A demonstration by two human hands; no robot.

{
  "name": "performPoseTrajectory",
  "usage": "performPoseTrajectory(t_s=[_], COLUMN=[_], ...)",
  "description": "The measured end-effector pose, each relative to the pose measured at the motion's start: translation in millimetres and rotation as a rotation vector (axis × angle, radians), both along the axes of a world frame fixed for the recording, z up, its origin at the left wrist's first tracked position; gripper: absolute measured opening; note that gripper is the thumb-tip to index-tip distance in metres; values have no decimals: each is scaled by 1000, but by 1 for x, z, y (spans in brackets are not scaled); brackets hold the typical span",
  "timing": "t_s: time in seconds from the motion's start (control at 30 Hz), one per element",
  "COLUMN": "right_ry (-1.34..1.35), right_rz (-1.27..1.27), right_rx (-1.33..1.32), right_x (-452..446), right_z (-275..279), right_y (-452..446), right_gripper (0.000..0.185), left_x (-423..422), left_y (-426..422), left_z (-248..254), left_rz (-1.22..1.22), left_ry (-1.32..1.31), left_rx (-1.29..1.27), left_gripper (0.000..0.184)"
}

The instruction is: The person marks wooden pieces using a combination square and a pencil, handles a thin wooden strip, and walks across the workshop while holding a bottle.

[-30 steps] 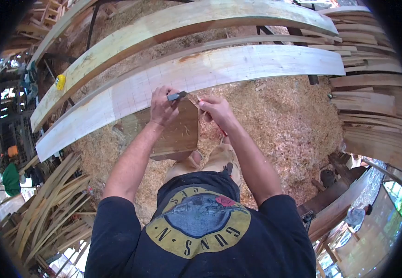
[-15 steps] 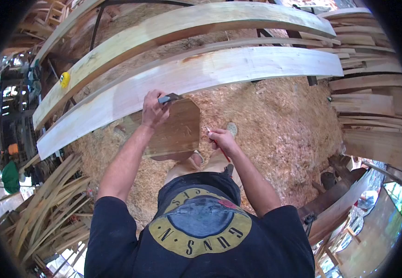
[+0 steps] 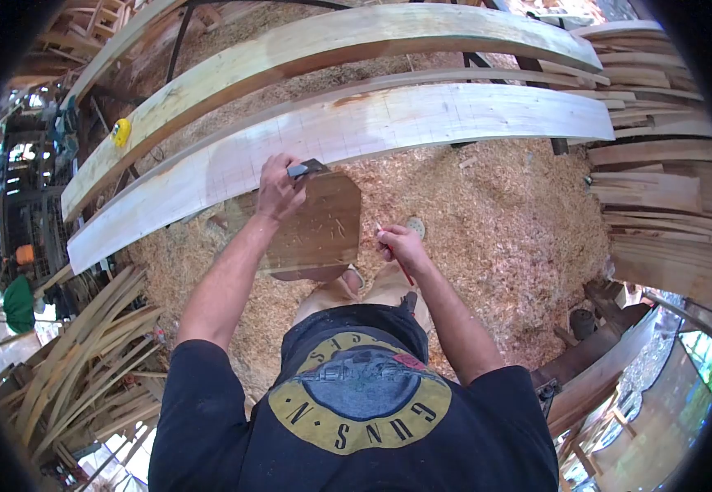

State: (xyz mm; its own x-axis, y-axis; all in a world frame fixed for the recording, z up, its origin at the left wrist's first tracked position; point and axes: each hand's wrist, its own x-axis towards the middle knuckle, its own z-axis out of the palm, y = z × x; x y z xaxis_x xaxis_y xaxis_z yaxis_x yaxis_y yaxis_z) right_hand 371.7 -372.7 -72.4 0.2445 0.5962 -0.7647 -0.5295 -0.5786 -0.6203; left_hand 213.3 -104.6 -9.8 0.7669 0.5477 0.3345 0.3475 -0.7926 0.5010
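My left hand is closed on a small grey tool with a flat, dark blade-like part, at the near edge of a long pale plank marked with faint cross lines. Below that hand is a brown wooden board with cut corners and shavings on it. My right hand pinches a thin red pencil to the right of the board, apart from it, with the pencil's rear end pointing back toward my body.
A second long beam lies beyond the plank, with a yellow tape measure at its left. Stacked boards stand at the right, thin curved strips at the lower left. Wood shavings cover the ground.
My right hand has moved away from the board's far corner, back toward my body and to the right, still with the pencil. My left hand has shifted slightly left with the grey tool.
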Motion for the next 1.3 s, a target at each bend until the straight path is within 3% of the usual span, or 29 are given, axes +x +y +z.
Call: performPoseTrajectory(t_s=[0.87,1.13,1.3], right_ry=[-27,-45,-41], right_rz=[6,4,-54], right_rx=[28,76,147], right_x=[-8,-16,-21], right_z=[7,37,25], right_y=[22,62,86], right_gripper=[27,25,25], left_x=[-1,0,1], left_y=[7,8,8], left_z=[-15,-15,-13], left_rz=[-15,-26,-35], left_ry=[-47,-19,0], left_rx=[32,87,81], left_gripper=[14,15,14])
